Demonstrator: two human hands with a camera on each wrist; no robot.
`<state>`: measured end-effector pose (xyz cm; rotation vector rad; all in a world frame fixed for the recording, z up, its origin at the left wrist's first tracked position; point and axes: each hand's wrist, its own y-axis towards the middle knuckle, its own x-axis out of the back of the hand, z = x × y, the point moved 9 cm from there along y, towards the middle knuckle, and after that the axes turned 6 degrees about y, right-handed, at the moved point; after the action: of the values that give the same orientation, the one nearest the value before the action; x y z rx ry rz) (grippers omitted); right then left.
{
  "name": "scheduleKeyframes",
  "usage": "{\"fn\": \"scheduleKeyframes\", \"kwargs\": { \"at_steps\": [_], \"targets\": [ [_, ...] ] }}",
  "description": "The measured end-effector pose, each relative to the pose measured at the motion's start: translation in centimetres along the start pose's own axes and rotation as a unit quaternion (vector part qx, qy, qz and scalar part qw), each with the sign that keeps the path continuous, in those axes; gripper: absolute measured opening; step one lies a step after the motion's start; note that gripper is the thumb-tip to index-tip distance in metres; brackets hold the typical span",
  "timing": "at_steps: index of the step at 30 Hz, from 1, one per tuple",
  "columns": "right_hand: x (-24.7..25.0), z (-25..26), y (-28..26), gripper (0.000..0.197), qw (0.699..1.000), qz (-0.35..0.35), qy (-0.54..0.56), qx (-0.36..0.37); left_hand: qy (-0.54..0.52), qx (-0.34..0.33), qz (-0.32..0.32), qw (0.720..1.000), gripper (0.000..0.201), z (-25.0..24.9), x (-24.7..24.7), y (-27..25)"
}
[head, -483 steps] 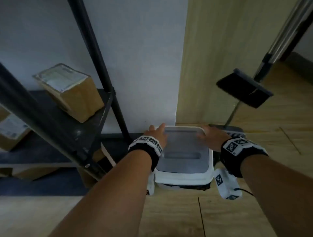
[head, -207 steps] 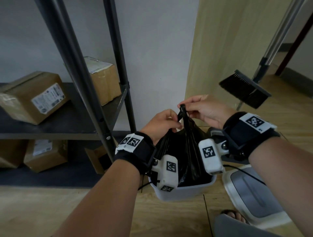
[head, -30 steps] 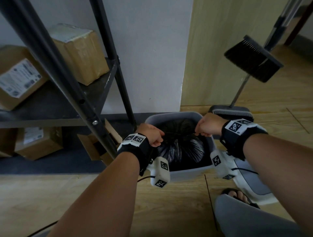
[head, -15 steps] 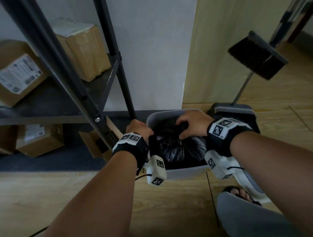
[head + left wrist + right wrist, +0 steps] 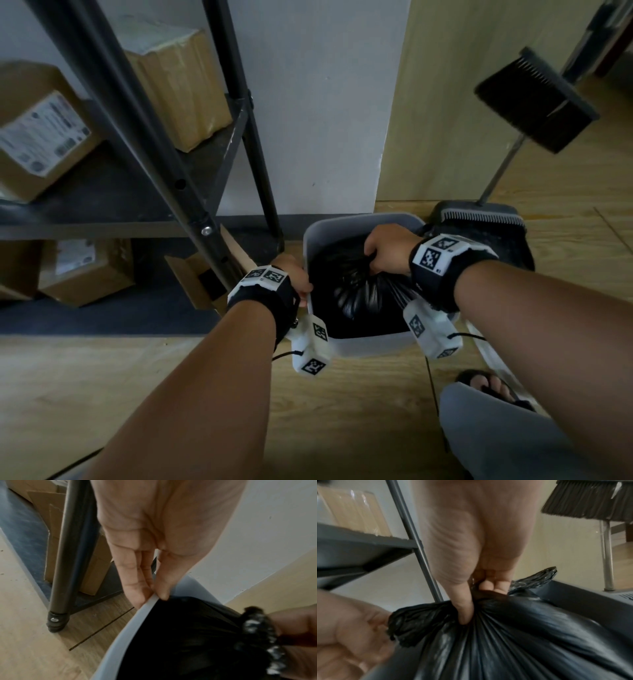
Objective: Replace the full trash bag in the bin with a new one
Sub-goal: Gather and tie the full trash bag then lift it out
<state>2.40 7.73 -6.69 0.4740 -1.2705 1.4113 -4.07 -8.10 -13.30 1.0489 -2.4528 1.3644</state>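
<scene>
A grey bin (image 5: 363, 342) stands on the wood floor against the wall, with a full, tied black trash bag (image 5: 359, 294) inside it. My left hand (image 5: 303, 286) pinches the bin's left rim (image 5: 130, 626) between thumb and fingers (image 5: 139, 599). My right hand (image 5: 376, 260) reaches into the bin from the right and grips the bag's gathered neck; in the right wrist view the right hand (image 5: 479, 601) has thumb and curled fingers round the knot, with the bag (image 5: 522, 642) fanning out below. The bag's knot ends (image 5: 537, 577) stick out past the fingers.
A black metal rack leg (image 5: 263, 192) stands just left of the bin, with cardboard boxes (image 5: 37, 130) on its shelves and floor. A broom (image 5: 534, 102) and dustpan (image 5: 486, 219) stand at the right. The bin lid's edge (image 5: 488, 354), my sandalled foot (image 5: 493, 383) and knee lie at lower right.
My right hand left the bin's right rim, moved over the bag and took hold of its tied neck. My left hand stayed at the left rim.
</scene>
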Motion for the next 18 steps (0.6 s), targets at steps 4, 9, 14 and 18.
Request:
{"fn": "scheduleKeyframes", "kwargs": {
  "at_steps": [4,9,14,18],
  "targets": [
    [1.1,0.1,-0.6,0.016,1.000,-0.009,0.001,0.008,-0.043,-0.010,0.021,0.999,0.027,-0.3,-0.7,-0.8],
    [4.4,1.0,-2.3,0.022,0.998,-0.055,0.007,0.024,-0.041,-0.060,0.034,0.997,0.045,-2.2,-0.6,-1.4],
    [7.6,1.2,-3.8,0.023,0.995,-0.092,0.039,0.022,-0.079,-0.092,0.028,0.992,0.054,-3.7,-0.3,-2.5],
    [8.1,1.0,-4.4,0.019,0.994,-0.094,0.049,0.010,-0.110,-0.099,0.038,0.988,0.060,-4.6,-0.3,-3.5]
  ]
}}
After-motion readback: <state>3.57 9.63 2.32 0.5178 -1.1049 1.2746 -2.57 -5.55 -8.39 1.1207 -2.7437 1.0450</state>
